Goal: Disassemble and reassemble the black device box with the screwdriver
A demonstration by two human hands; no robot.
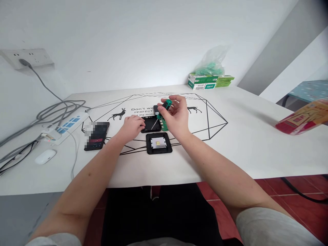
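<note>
R hand (177, 114) grips driver (167, 104), shaft slanting twd surface's (256, 147) front-L corner, tip over case (155, 127); L hand (132, 127) curled at L rim, grip unclear.

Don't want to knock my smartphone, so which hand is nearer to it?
Left. The left hand is right of the smartphone, at the black casing; the right hand is farther right, holding the green-and-black screwdriver.
</note>
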